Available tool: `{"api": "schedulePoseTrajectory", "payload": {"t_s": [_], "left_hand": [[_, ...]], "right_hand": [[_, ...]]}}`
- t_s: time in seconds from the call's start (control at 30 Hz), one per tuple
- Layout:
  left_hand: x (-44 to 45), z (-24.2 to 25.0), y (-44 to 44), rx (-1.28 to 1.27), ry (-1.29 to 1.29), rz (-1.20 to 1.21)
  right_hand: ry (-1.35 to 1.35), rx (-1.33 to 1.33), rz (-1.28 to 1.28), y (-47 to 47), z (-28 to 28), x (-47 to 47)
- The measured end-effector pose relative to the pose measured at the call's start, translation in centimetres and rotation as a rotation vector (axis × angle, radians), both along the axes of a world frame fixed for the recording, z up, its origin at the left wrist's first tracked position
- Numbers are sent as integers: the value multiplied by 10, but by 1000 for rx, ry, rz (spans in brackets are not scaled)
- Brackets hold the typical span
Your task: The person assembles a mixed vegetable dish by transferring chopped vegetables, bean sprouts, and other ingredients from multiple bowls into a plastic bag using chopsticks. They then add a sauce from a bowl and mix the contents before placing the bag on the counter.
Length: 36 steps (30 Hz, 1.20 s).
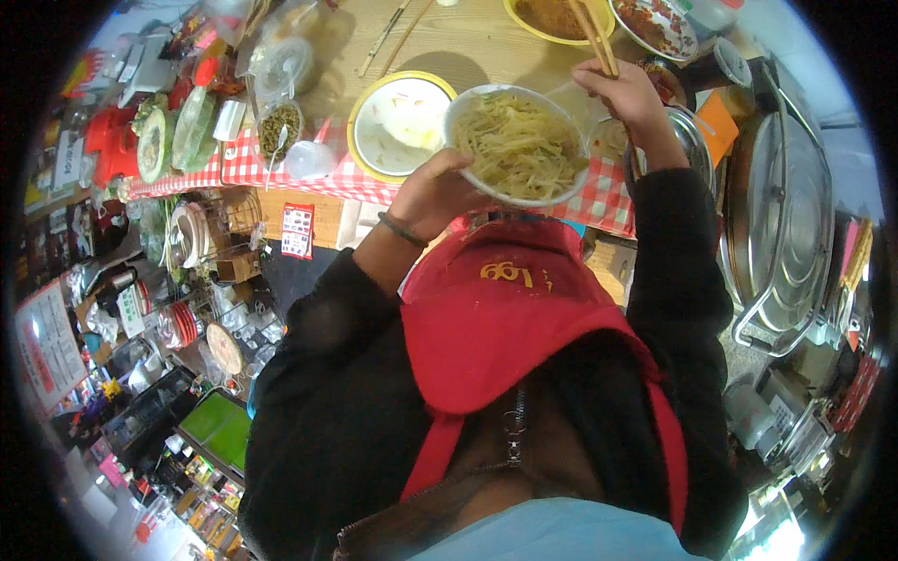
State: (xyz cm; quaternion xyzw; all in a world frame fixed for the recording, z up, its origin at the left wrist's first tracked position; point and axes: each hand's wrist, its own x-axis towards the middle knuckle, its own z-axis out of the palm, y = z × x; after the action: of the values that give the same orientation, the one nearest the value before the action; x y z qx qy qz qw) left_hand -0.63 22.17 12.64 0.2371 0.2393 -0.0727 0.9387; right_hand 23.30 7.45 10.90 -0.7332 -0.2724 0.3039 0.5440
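Note:
My left hand grips the near left rim of a white bowl heaped with pale yellow shredded food, probably potato or noodles. At the right, my right hand holds a pair of wooden chopsticks, their far ends pointing up past the yellow bowl. Thin clear plastic film shows between the bowl and my right hand. Left of the held bowl, a yellow-rimmed white bowl with food residue stands on the table. A yellow bowl of reddish-brown powder lies at the far edge of view.
Another pair of chopsticks lies on the wooden table. At the left stand a container of chopped greens with a spoon, a plastic cup and a squeeze bottle. A plate of red chillies and a large round metal lid are at the right.

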Motion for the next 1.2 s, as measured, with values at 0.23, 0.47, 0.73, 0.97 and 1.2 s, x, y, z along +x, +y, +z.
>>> {"api": "schedulePoseTrajectory", "payload": {"t_s": [0.23, 0.47, 0.73, 0.97, 1.2], "left_hand": [[16, -23, -5, 305, 61, 94], [22, -26, 9, 487, 26, 284], [12, 0, 25, 483, -96, 234], [-9, 4, 12, 335, -43, 159], [-8, -17, -9, 279, 106, -37]], "right_hand": [[-246, -244, 140, -28, 10, -21], [586, 44, -46, -34, 19, -48], [713, 352, -213, -9, 36, -64], [701, 440, -285, -21, 44, -86], [463, 181, -302, -44, 31, -90]]}}
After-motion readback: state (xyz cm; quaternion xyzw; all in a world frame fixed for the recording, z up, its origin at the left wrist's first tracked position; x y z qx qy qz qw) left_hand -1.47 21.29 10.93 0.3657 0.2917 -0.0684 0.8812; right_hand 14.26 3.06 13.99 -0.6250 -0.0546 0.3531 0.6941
